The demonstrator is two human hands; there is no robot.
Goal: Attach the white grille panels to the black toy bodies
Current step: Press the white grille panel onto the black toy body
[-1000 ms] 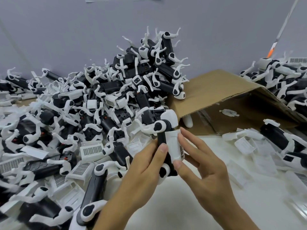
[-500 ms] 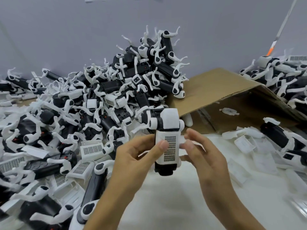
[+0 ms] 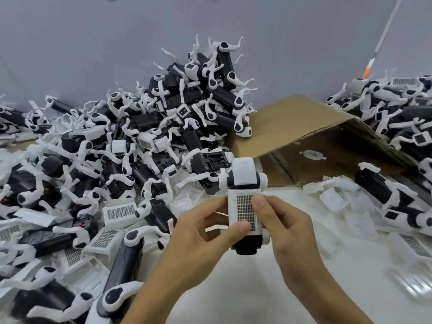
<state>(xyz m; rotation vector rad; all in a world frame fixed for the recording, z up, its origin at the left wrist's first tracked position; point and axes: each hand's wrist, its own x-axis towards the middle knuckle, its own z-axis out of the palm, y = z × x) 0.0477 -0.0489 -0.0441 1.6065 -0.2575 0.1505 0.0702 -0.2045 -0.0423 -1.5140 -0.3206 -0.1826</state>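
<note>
I hold one black toy body (image 3: 245, 247) upright above the white table, its white head end (image 3: 244, 171) pointing away from me. A white grille panel (image 3: 243, 210) lies on its upper face, mesh toward the camera. My left hand (image 3: 205, 232) grips the toy from the left, thumb pressing the panel's lower edge. My right hand (image 3: 284, 228) grips it from the right, thumb pressing the panel's upper right part. Both hands curl round the toy.
A large heap of black toy bodies with white legs (image 3: 177, 118) fills the left and centre. Loose grille panels (image 3: 119, 212) lie at its front. An open cardboard box (image 3: 304, 127) lies behind. More toys (image 3: 397, 108) and loose white parts (image 3: 332, 197) sit at right.
The toy turned from side-on to grille facing the camera. Both hands closed in on it, and my right thumb moved onto the panel.
</note>
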